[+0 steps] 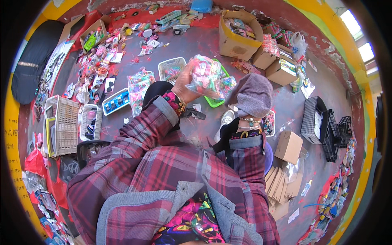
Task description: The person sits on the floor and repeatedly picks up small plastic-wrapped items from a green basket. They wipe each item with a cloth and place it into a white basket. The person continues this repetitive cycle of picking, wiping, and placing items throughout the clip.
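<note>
My left hand [184,85] is closed on a clear plastic bag [203,73] packed with small pink, green and pale pieces; I cannot make out what they are. The bag is lifted in front of me, over a green tray [215,102]. A fuzzy mauve-grey cloth piece [252,94], like a knit hat or mitten, covers my right hand. Its fingers are hidden, and only the wrist with bracelets shows below. Beside the left hand, a white basket [164,65] contains colourful small items. Another clear bag [141,87] of bright pieces lies to its left.
A white tray [116,109] with blue contents and a white basket [90,134] stand at left. Cardboard boxes [240,49] fill the back right. Black checked baskets [313,118], a small carton [289,147] and flat cardboard [281,185] lie at right. Many trinkets line the floor's edges.
</note>
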A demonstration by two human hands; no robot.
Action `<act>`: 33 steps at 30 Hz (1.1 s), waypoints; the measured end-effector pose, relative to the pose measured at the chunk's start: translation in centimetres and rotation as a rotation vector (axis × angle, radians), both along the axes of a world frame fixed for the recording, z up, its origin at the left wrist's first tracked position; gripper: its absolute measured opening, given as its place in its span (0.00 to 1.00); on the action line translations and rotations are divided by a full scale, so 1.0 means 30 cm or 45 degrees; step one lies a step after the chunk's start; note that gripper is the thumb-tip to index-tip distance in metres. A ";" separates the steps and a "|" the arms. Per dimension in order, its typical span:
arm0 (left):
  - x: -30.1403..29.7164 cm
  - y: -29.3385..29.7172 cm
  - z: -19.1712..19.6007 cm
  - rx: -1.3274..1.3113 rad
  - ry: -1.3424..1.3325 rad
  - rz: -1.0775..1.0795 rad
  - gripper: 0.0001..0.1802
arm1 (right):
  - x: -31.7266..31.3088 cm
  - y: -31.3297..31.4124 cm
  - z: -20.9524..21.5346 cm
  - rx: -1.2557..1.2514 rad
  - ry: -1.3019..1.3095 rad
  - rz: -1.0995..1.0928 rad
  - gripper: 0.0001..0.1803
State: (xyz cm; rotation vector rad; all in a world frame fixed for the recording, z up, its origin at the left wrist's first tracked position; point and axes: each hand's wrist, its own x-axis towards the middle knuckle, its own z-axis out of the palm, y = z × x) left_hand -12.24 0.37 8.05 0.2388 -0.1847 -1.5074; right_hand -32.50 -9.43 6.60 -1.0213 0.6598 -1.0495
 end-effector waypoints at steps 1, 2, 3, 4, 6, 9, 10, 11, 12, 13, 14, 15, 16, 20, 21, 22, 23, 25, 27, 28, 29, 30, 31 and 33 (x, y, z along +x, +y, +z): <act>0.000 0.006 -0.018 0.023 -0.009 0.001 0.27 | 0.008 0.002 0.007 -0.073 0.030 -0.035 0.18; -0.002 0.014 -0.035 0.032 0.004 0.011 0.27 | 0.017 0.007 0.010 -0.172 0.081 -0.079 0.18; -0.005 0.020 -0.050 0.039 0.016 0.020 0.26 | 0.030 0.015 0.010 -0.338 0.191 -0.118 0.19; -0.004 0.026 -0.055 0.046 0.024 0.030 0.26 | 0.043 0.030 0.006 -0.512 0.312 -0.159 0.20; 0.007 0.016 -0.104 0.080 0.008 -0.023 0.26 | 0.061 0.076 -0.038 -0.979 0.718 -0.070 0.21; -0.031 0.004 -0.127 -0.039 -0.117 -0.160 0.24 | 0.152 0.155 -0.079 -1.248 0.840 0.131 0.28; -0.029 0.027 -0.162 -0.039 -0.192 -0.099 0.23 | 0.212 0.220 0.011 -1.555 0.919 0.071 0.30; -0.041 0.038 -0.184 -0.055 -0.257 -0.060 0.22 | 0.203 0.255 0.036 -1.583 1.156 0.159 0.30; -0.049 0.044 -0.202 -0.071 -0.322 -0.020 0.21 | 0.209 0.254 0.023 -1.543 1.138 0.156 0.30; -0.065 0.038 -0.191 -0.151 -0.263 -0.061 0.21 | 0.206 0.245 0.008 -1.500 1.134 0.143 0.31; -0.077 0.038 -0.160 -0.222 -0.209 -0.088 0.20 | 0.209 0.240 0.009 -1.489 1.144 0.120 0.30; -0.084 0.037 -0.130 -0.292 -0.154 -0.113 0.20 | 0.211 0.234 0.013 -1.477 1.153 0.099 0.30; -0.086 0.041 -0.106 -0.164 -0.271 -0.110 0.19 | 0.213 0.228 0.015 -1.467 1.162 0.076 0.30; -0.074 0.039 -0.154 0.022 -0.725 -0.206 0.21 | 0.237 0.149 -0.025 -1.327 0.972 -0.156 0.24; -0.074 0.036 -0.164 -0.083 -1.077 -0.172 0.23 | 0.231 0.125 -0.027 -1.243 0.886 -0.088 0.22; -0.099 0.043 -0.083 0.120 -0.913 -0.222 0.24 | 0.212 0.101 -0.022 -1.152 0.816 -0.030 0.21; -0.111 0.052 -0.033 0.323 -0.755 -0.254 0.24 | 0.210 0.088 -0.015 -1.068 0.728 0.033 0.19; -0.102 0.054 -0.050 0.241 -0.844 -0.291 0.24 | 0.206 0.060 -0.034 -0.721 0.577 0.123 0.16; -0.104 0.055 -0.061 0.102 -0.966 -0.296 0.23 | 0.167 0.016 -0.070 -0.455 0.591 0.272 0.15; -0.106 0.060 -0.057 0.137 -0.841 -0.344 0.23 | 0.159 0.011 -0.051 -0.454 0.624 0.300 0.15; -0.106 0.064 -0.054 0.140 -0.873 -0.352 0.23 | 0.146 0.001 -0.046 -0.787 0.705 0.313 0.15; -0.105 0.069 -0.050 0.142 -0.903 -0.361 0.24 | 0.131 -0.012 -0.043 -1.121 0.781 0.323 0.15; -0.105 0.071 -0.041 0.140 -0.935 -0.376 0.24 | 0.116 -0.026 -0.036 -1.456 0.856 0.323 0.15; -0.109 0.084 -0.029 -0.091 -1.160 -0.293 0.26 | 0.095 -0.046 -0.032 -1.300 0.879 0.504 0.14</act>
